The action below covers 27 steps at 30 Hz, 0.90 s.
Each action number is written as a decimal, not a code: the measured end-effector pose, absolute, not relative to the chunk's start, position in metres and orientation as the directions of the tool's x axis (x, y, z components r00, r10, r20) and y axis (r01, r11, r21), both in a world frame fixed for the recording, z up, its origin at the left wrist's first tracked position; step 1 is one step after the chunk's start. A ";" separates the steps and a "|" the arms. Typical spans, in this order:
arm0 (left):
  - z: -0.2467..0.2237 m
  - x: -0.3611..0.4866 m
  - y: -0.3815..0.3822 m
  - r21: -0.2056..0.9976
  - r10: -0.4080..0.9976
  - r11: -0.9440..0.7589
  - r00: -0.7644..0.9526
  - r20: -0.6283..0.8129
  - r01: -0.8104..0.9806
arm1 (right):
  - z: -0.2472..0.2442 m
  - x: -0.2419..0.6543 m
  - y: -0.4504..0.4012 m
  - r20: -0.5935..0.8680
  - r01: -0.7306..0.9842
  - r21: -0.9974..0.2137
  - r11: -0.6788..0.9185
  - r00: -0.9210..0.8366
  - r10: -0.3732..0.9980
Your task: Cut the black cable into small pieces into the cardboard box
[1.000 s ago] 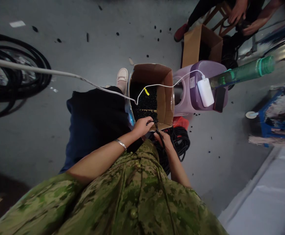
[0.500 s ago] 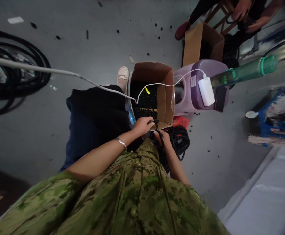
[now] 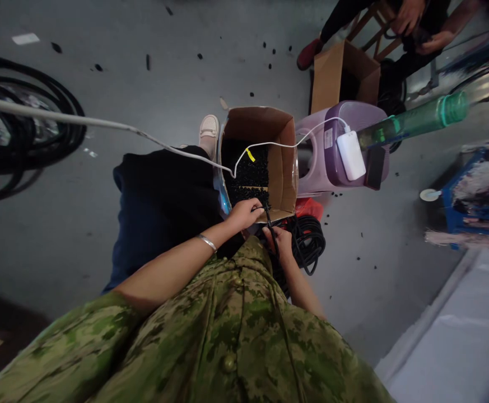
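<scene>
My left hand (image 3: 245, 215) is over the near edge of the cardboard box, thumb and fingers pinched together at the upper end of a thin black strip (image 3: 269, 221). The strip runs down into my right hand (image 3: 282, 240), whose fingers close around its lower part. Whether it is rubber or cable I cannot tell. Under both hands stands the open cardboard box (image 3: 284, 184), with many small black pieces (image 3: 252, 170) inside. Coils of black tubing (image 3: 311, 246) lie beside my right wrist.
A white cable (image 3: 143, 134) crosses over the box to a white power bank (image 3: 351, 155) on a purple plastic stool (image 3: 330, 134). A green bottle (image 3: 420, 117) lies there too. Beyond, a person's hands (image 3: 410, 19) work above another box (image 3: 328, 78). Black coils (image 3: 70, 101) lie left.
The view has shifted slightly. Both hands stay at nearly the same place on the black strip, with only small finger movement.
</scene>
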<state>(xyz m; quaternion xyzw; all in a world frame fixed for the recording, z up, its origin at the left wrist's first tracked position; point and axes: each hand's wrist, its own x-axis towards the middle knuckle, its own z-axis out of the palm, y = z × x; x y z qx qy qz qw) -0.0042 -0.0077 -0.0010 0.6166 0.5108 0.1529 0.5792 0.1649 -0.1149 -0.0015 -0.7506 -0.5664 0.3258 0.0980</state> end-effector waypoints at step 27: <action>-0.009 -0.006 -0.009 0.829 0.787 0.192 0.422 -0.449 0.525 | -0.015 0.165 -0.121 -0.422 0.784 -0.488 -0.384 0.173 0.890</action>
